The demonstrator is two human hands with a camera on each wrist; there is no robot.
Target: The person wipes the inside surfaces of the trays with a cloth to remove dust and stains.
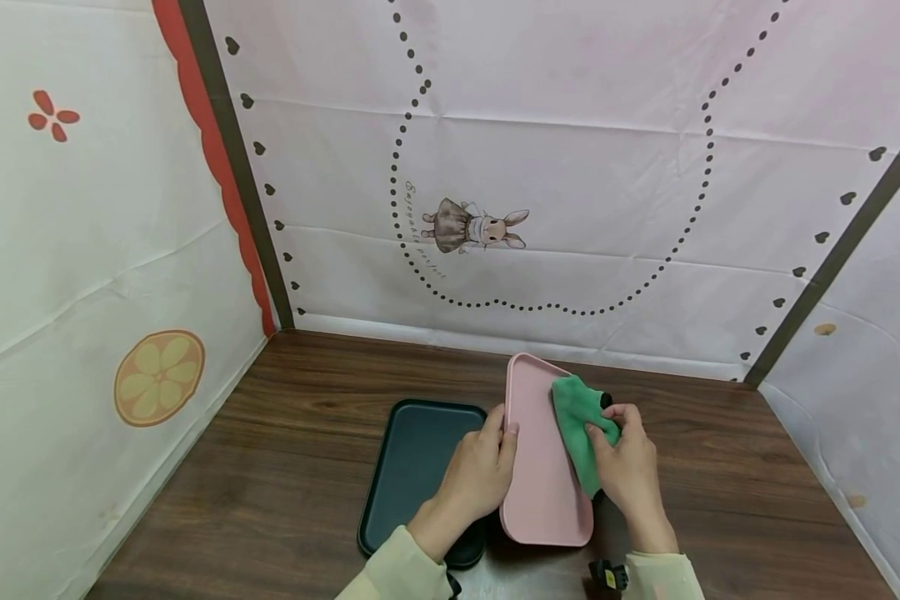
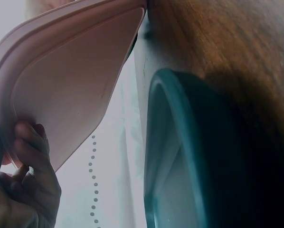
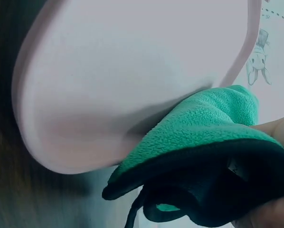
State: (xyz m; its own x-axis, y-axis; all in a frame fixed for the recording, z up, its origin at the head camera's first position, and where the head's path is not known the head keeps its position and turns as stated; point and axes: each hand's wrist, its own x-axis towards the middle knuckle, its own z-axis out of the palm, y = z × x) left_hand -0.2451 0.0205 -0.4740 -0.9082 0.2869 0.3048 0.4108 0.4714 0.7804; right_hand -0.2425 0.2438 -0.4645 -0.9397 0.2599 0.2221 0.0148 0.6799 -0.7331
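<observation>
A pink tray (image 1: 540, 475) is held tilted above the wooden table (image 1: 307, 400). My left hand (image 1: 476, 479) grips its left edge, with fingers (image 2: 30, 142) curled over the rim of the pink tray (image 2: 61, 90). My right hand (image 1: 626, 467) holds a green cloth (image 1: 579, 421) pressed against the tray's upper right face. In the right wrist view the green cloth (image 3: 203, 142), dark on its inner side, lies against the pink tray (image 3: 132, 71). A dark green tray (image 1: 412, 462) lies flat on the table beside my left hand; the dark green tray (image 2: 189, 156) fills the left wrist view.
Printed white and pink sheets (image 1: 570, 167) wall in the table at the back and on both sides. Bare wood lies to the left and right of the trays. A small black object (image 1: 603, 573) sits by my right sleeve at the near edge.
</observation>
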